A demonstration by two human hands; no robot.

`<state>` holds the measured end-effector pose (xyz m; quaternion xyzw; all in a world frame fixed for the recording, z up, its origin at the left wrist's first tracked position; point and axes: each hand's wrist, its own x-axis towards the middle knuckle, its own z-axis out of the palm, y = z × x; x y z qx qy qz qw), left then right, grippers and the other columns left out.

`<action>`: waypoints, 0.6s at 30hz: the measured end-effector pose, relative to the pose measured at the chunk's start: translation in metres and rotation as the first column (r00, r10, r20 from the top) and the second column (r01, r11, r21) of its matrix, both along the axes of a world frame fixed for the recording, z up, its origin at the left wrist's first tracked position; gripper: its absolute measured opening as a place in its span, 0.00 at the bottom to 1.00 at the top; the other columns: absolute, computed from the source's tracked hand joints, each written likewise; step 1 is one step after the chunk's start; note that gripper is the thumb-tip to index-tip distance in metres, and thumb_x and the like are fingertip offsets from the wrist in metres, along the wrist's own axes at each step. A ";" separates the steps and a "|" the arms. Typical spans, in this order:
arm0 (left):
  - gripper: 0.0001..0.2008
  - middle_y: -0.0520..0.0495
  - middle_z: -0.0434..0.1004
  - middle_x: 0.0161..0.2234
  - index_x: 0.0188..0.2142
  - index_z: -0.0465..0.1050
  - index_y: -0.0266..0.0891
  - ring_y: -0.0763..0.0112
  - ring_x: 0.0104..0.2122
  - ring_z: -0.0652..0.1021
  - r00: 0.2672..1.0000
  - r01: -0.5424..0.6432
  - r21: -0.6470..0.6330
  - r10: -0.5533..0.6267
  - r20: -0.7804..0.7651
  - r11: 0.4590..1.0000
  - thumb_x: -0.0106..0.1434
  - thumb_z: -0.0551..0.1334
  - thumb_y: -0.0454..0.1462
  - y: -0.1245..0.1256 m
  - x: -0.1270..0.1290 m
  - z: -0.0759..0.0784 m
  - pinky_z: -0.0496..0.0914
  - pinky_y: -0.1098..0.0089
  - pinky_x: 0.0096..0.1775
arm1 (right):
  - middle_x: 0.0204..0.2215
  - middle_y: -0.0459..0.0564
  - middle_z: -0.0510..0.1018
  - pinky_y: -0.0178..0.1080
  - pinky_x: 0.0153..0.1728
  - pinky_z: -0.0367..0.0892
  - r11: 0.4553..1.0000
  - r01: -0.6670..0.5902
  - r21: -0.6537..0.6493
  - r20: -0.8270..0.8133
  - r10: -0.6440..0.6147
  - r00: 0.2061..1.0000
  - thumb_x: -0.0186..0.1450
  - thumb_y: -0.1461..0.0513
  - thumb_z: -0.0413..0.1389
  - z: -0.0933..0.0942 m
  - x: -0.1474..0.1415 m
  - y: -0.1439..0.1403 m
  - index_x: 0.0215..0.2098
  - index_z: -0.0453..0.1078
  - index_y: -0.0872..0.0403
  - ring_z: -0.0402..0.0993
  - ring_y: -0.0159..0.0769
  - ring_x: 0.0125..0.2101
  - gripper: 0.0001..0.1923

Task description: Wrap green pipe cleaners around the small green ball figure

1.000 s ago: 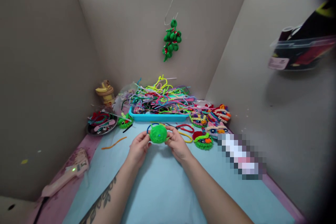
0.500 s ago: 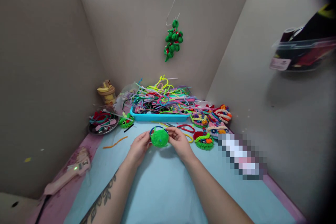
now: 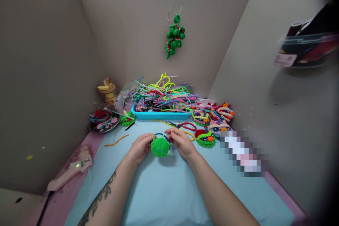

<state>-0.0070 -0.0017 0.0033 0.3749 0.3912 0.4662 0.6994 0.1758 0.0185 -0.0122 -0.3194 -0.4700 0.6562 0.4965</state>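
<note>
Both hands' fingers pinch green disc; blue loop half hidden behind it

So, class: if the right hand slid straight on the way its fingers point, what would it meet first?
The right hand points up and left, so probably the blue wire loop on the green ball, which its fingertips already seem to touch; depth is unclear.
</note>
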 end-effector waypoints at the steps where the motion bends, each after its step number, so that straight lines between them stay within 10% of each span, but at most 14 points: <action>1: 0.10 0.52 0.67 0.21 0.24 0.70 0.34 0.78 0.21 0.66 0.998 0.013 0.008 -0.012 -0.060 1.000 0.53 0.63 0.40 -0.001 0.001 0.000 0.58 0.75 0.25 | 0.23 0.46 0.74 0.33 0.28 0.60 0.998 -0.041 -0.039 0.005 0.042 0.999 0.56 0.52 0.57 0.001 0.000 -0.001 0.34 0.73 0.54 0.67 0.29 0.24 0.15; 11: 0.14 0.54 0.63 0.17 0.20 0.66 0.35 0.79 0.19 0.62 0.950 0.130 0.072 -0.104 -0.295 0.989 0.53 0.62 0.44 -0.006 0.014 0.001 0.53 0.74 0.23 | 0.15 0.39 0.70 0.30 0.20 0.54 0.991 -0.116 -0.058 0.094 0.121 0.988 0.52 0.62 0.58 -0.003 -0.017 -0.011 0.32 0.65 0.53 0.61 0.26 0.16 0.09; 18: 0.13 0.55 0.62 0.17 0.22 0.65 0.36 0.79 0.18 0.63 0.992 0.051 -0.010 -0.052 -0.116 0.999 0.54 0.62 0.42 -0.005 0.017 -0.002 0.55 0.75 0.22 | 0.14 0.40 0.71 0.31 0.20 0.55 0.997 -0.006 -0.072 -0.063 0.002 0.998 0.50 0.63 0.58 0.005 -0.020 -0.011 0.32 0.62 0.52 0.61 0.27 0.15 0.12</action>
